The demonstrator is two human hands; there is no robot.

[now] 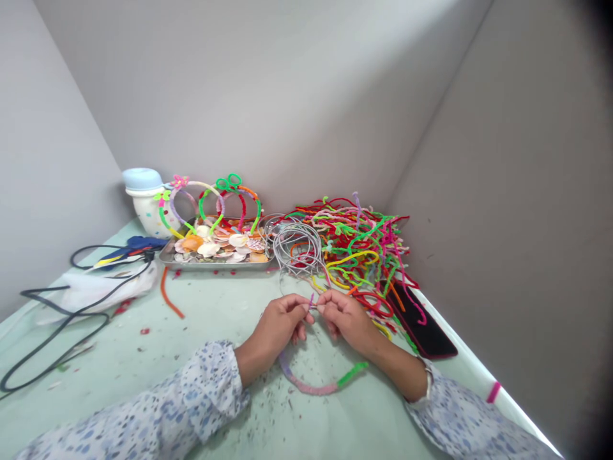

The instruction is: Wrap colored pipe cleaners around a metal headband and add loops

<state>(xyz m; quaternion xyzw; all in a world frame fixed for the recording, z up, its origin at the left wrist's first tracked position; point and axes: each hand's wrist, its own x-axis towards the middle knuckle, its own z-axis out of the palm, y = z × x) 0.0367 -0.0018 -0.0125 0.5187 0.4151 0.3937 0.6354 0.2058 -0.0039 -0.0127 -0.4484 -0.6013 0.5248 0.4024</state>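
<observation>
Pipe cleaner (pixel 309 387), pink and lilac with a green end, is recorded lying in a loose curve on the table (pixel 119 364), at 6 o'clock from the hands. Its upper end is lost behind the left hand (pixel 275 329). A lilac tip is pinched at the centre, with the fingertips (pixel 305 315) of the left hand and those of the right hand (pixel 347 317) pressed together on it from either side. Its link to the strand below cannot be confirmed.

A heap of multicoloured pipe cleaners (pixel 354 249) is noted at 1 o'clock, just beyond the right hand. A grey wire bundle (pixel 297 246) is placed at 12 o'clock against that heap. A metal tray (pixel 215 266) of shells (pixel 211 246) stands at 11 o'clock, with pipe-cleaner hoops (pixel 211 198) propped behind the shells. A white jar with a blue lid (pixel 143 198) is seen beside the hoops. A blue glue gun (pixel 134 246), its black cord (pixel 57 319) and a plastic bag (pixel 96 287) are found at 10 o'clock. A black phone (pixel 421 322) lies at 3 o'clock, partly under the strands.
</observation>
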